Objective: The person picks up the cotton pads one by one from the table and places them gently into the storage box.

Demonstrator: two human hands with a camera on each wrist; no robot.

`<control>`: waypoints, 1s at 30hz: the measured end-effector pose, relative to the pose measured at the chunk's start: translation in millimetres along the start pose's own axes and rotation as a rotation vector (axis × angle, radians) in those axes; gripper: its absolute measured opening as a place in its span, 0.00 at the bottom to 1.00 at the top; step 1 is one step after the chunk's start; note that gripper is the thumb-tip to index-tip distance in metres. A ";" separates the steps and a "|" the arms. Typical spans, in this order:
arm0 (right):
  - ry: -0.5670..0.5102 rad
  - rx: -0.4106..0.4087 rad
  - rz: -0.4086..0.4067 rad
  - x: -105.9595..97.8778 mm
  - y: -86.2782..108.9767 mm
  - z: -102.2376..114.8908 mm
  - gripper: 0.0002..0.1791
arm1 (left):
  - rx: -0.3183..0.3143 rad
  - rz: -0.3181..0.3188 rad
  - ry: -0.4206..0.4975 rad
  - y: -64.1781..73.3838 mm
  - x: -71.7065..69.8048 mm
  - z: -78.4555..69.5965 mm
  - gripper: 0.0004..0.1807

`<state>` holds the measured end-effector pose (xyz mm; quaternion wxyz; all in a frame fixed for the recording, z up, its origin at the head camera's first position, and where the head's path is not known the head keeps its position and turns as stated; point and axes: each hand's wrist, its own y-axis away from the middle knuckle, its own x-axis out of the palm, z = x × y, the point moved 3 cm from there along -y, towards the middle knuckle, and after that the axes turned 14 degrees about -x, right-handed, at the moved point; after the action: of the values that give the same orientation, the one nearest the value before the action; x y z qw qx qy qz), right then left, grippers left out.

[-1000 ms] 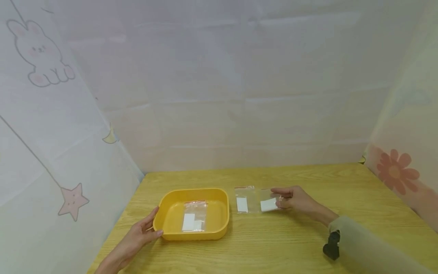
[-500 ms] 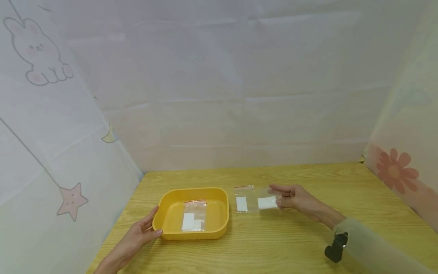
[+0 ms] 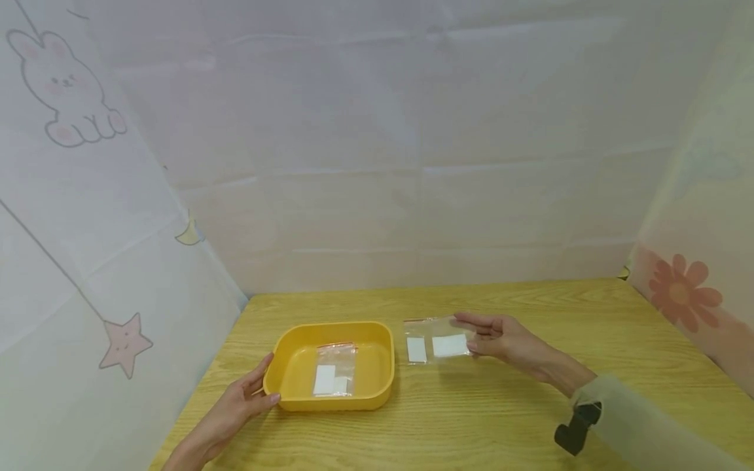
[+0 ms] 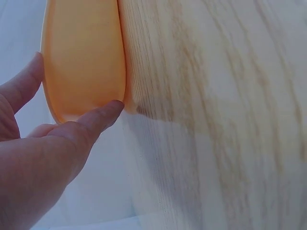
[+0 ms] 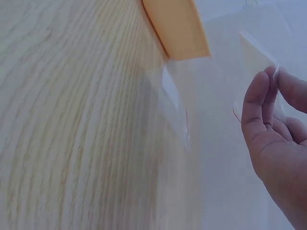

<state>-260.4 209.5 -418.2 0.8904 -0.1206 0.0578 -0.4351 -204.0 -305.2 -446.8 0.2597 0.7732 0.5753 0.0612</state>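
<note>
My left hand (image 3: 235, 400) holds the left end of a yellow plastic tray (image 3: 377, 392), thumb at the front rim and fingers along the left side. The left wrist view shows that thumb (image 4: 108, 114) against the tray's wall. Inside the tray lies a small clear zip bag (image 3: 324, 379) with white pieces in it. My right hand (image 3: 509, 340) pinches the right edge of another clear zip bag (image 3: 449, 345) holding a white rectangle, lifted over the table in the right wrist view. Close to its left, a similar bag (image 3: 415, 350) lies on the table.
The wood-grain table (image 3: 436, 425) carries all of this. Pale printed sheets (image 3: 412, 163) stand behind it and at both sides. A black piece (image 3: 577, 428) hangs at my right sleeve (image 3: 636, 418).
My right hand has moved slightly left with its zip bag, which has tilted more level and now stands nearer the bag on the table. The left hand and tray stay put.
</note>
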 end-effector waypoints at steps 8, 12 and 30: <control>0.000 -0.019 -0.002 13.5 -9.8 11.9 0.41 | 0.001 -0.005 0.018 -1.5 -0.5 2.5 0.50; -0.023 -0.029 -0.006 18.7 -15.4 13.8 0.42 | 0.001 -0.010 0.024 -0.8 0.3 2.3 0.50; -0.058 -0.083 0.044 45.7 -48.9 20.2 0.42 | 0.034 -0.097 0.124 0.5 9.8 6.6 0.52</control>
<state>-265.4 147.8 -385.6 0.8953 -0.1688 0.0528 -0.4088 -197.7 -298.5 -454.1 0.2128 0.7435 0.6281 0.0864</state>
